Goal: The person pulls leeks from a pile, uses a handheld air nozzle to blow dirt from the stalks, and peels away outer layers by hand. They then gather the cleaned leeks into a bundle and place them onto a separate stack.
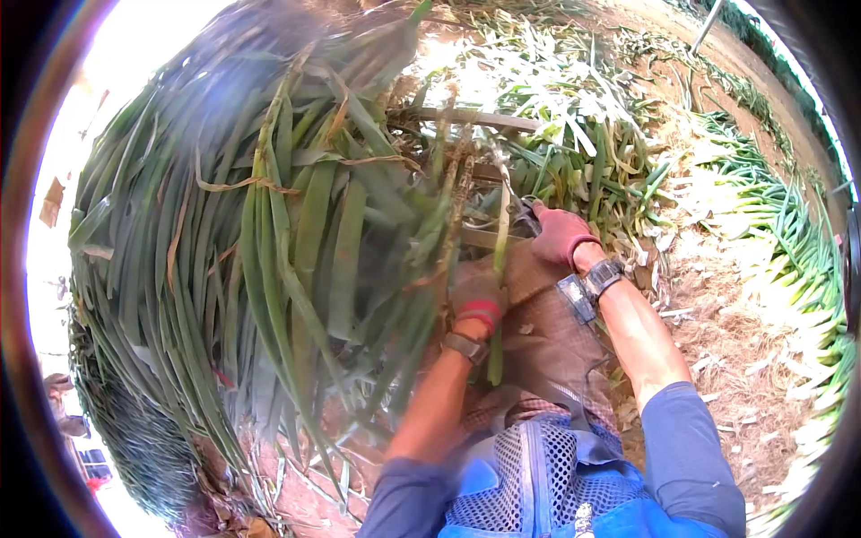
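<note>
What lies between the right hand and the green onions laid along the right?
Dry straw and pale plant scraps, seen in the head view.

left hand [478, 298]: gloved, beside long green leaves [309, 233] (partly blurred) | right hand [560, 235]: gloved, around dark tool [526, 215] | leafy stalks [762, 193]: ground's [717, 314] right edge

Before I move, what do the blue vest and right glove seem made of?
Vest: probably synthetic fabric, matte mesh with blue panels; open holes show the mesh. Right glove: dull red, likely knit, since its cuff hugs the wrist; coating unclear.
</note>
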{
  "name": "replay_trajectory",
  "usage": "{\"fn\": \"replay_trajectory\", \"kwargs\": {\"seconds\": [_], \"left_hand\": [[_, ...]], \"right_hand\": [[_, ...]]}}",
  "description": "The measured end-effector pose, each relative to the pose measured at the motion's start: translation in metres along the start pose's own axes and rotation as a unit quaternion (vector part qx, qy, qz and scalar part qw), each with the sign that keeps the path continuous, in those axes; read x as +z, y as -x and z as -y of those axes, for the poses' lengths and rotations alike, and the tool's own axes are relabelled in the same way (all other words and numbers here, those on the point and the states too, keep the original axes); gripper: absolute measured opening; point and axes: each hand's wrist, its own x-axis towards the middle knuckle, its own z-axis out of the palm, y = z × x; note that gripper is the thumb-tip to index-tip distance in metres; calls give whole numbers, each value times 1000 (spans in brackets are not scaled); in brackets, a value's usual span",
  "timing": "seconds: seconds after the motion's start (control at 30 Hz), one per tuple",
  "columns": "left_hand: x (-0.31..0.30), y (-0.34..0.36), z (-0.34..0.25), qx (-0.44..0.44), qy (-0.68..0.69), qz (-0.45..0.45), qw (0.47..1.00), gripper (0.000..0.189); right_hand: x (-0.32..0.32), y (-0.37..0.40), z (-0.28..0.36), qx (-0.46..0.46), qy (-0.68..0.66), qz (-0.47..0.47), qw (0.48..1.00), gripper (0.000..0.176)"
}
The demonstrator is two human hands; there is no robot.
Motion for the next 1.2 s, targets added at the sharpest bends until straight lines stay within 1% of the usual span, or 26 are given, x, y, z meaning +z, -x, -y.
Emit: {"fn": "replay_trajectory", "kwargs": {"seconds": [0.07, 0.13, 0.17, 0.23, 0.27, 0.3, 0.33, 0.37, 0.4, 0.43, 0.5, 0.53, 0.57, 0.6, 0.67, 0.7, 0.73, 0.8, 0.83, 0.87, 0.93, 0.97, 1.0, 1.07, 1.13, 1.2], "left_hand": [[-4, 3, -1, 5, -3, -8, 1000, 47], [-8, 3, -4, -8, 28, 29, 999, 46], [-10, 4, -5, -7, 31, 29, 999, 46], [-15, 9, -7, 35, 89, 15, 995, 44], [-19, 11, -10, 39, 92, 15, 995, 44], [-22, 12, -14, 53, 106, 12, 993, 43], [-24, 15, -17, 67, 119, 10, 991, 42], [-29, 20, -21, 69, 122, 16, 990, 42], [-35, 23, -26, 95, 115, 15, 989, 44], [-43, 29, -29, 119, 108, 12, 987, 45], [-59, 46, -27, 111, 122, 18, 986, 48], [-63, 51, -23, 106, 132, 22, 985, 51], [-61, 54, -12, 131, 195, 22, 972, 57], [-63, 58, -3, 131, 191, 22, 972, 57], [-72, 73, 11, 150, 206, -1, 967, 58], [-73, 80, 18, 125, 214, 3, 969, 54], [-68, 83, 28, 119, 213, 2, 970, 54], [-55, 88, 48, 99, 305, -81, 944, 46], [-56, 95, 50, 47, 284, -127, 949, 37], [-50, 94, 58, 43, 279, -126, 951, 37], [-44, 86, 70, 42, 333, -195, 921, 33], [-47, 89, 67, 25, 273, -234, 933, 32], [-46, 86, 67, 23, 268, -235, 934, 32], [-46, 78, 66, -36, 244, -243, 938, 34], [-50, 74, 64, -39, 225, -238, 944, 34], [-59, 71, 60, -42, 209, -233, 949, 35]], "right_hand": [[0, 0, 2, 9, -3, 4, 1000, 59], [-1, -2, 2, 20, -2, 2, 1000, 61], [-1, -2, 3, 30, -5, 2, 1000, 63], [-10, 5, 5, 32, 0, 19, 999, 63], [-14, 10, 8, 31, 4, 36, 999, 64], [-13, 15, 9, 29, 14, 13, 999, 66], [-16, 23, 13, 33, 17, 14, 999, 66], [-21, 36, 20, 11, -4, 21, 1000, 69], [-25, 47, 25, -12, -25, 28, 999, 72], [-25, 55, 26, -20, -24, 23, 999, 81], [-25, 68, 26, -25, -31, 22, 999, 83], [-22, 75, 23, -29, -39, 18, 999, 86], [-14, 79, 16, -54, -32, -15, 998, 90], [-9, 84, 12, -54, -35, -16, 998, 90], [-8, 101, 12, -83, -57, 22, 995, 94], [-2, 110, 9, -131, -57, 3, 990, 96], [2, 116, 7, -135, -59, 7, 989, 96], [8, 128, 5, -105, -76, 54, 990, 97], [1, 140, 12, -109, -96, 81, 986, 98], [8, 148, 9, -111, -102, 85, 985, 98], [20, 161, 1, -152, -138, 103, 973, 100], [25, 162, -2, -169, -138, 112, 969, 103], [25, 160, -3, -172, -143, 112, 968, 103], [17, 161, 6, -101, -171, 135, 971, 102], [17, 164, 10, -108, -172, 120, 972, 100], [23, 167, 10, -171, -151, 166, 959, 97]]}}
